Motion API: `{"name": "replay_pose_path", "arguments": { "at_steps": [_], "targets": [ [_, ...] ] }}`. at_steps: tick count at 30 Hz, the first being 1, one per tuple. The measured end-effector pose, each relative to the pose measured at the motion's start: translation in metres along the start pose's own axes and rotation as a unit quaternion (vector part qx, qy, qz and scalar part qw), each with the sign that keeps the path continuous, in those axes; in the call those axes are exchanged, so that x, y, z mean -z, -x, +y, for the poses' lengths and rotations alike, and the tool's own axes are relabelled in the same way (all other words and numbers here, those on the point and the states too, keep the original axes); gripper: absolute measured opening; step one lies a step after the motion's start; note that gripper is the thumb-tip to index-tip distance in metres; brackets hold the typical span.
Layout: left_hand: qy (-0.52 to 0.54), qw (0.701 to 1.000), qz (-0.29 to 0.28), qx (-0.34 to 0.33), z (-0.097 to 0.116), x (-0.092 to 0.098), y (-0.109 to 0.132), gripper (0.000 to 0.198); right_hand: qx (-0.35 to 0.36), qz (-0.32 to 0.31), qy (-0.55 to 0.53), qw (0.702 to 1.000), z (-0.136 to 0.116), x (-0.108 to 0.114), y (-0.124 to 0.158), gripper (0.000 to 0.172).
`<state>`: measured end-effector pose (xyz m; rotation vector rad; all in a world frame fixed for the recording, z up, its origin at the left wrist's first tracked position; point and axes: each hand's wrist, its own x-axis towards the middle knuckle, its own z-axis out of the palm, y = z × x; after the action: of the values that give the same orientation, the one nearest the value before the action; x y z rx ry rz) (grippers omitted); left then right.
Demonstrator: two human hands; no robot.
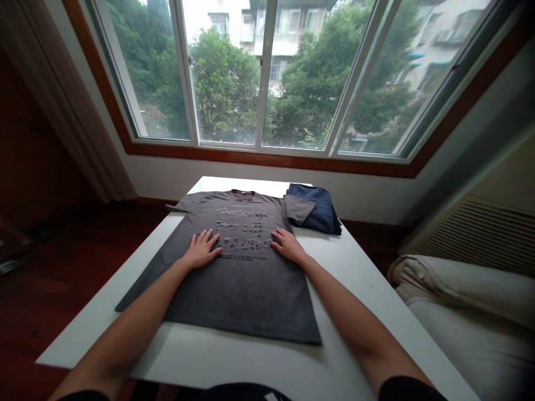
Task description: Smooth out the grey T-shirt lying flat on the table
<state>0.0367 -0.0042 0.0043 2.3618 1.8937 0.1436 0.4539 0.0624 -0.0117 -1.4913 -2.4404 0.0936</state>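
A wide window (267, 72) fills the far wall, with trees and flats behind the glass. Below it a dark wooden floor (62, 267) runs round a white worktop (234, 362) that stretches away from the person towards the sill. Most of that worktop is taken up by a dark grey T-shirt (246, 301), laid flat and face up. Its long axis runs straight away from the person, with the hem nearest the body, the collar (243, 192) at the far end and printed lettering (242, 228) across the chest. The near left corner of the hem reaches the worktop's left edge, so the shirt sits a little left of centre. At the far right lies a folded navy garment (320, 209), touching the shirt, whose right sleeve (297, 210) laps over its near edge. Both hands rest on the shirt's chest, one either side of the lettering. The left hand (203, 250) is to the left of the print and the right hand (287, 245) to the right, level with each other, neither nearer the collar. Each grip is spread, palm down, with the fingers (203, 237) fanned and lying flat on the cloth, pinching nothing. Sleeves and collar lie beyond the fingertips, and the hem is back behind the wrists.
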Motion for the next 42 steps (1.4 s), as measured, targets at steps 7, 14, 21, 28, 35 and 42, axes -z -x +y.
{"name": "replay_pose_path", "arguments": {
  "at_steps": [7,14,21,28,35,42],
  "targets": [
    [0.008,0.996,0.021,0.083,-0.052,0.0,-0.01,0.079,0.002,0.006,-0.009,1.0,0.001,0.0,0.0,0.057],
    [-0.02,0.985,0.049,0.162,-0.096,0.005,-0.012,0.075,0.005,0.006,-0.005,1.0,0.003,-0.001,0.0,0.057],
    [-0.034,0.987,0.056,0.147,-0.097,0.002,-0.011,0.075,0.007,0.005,-0.004,1.0,0.004,-0.002,0.0,0.058],
    [-0.041,0.987,0.074,0.133,-0.092,0.002,-0.011,0.072,0.003,0.006,-0.005,1.0,0.001,0.0,0.0,0.056],
    [-0.026,0.992,0.07,0.104,-0.078,0.003,-0.011,0.069,0.003,0.007,-0.012,1.0,0.0,0.001,0.0,0.057],
    [-0.018,0.992,0.053,0.11,-0.079,0.001,-0.01,0.068,0.004,0.004,-0.004,1.0,0.001,0.001,0.0,0.057]
  ]
}}
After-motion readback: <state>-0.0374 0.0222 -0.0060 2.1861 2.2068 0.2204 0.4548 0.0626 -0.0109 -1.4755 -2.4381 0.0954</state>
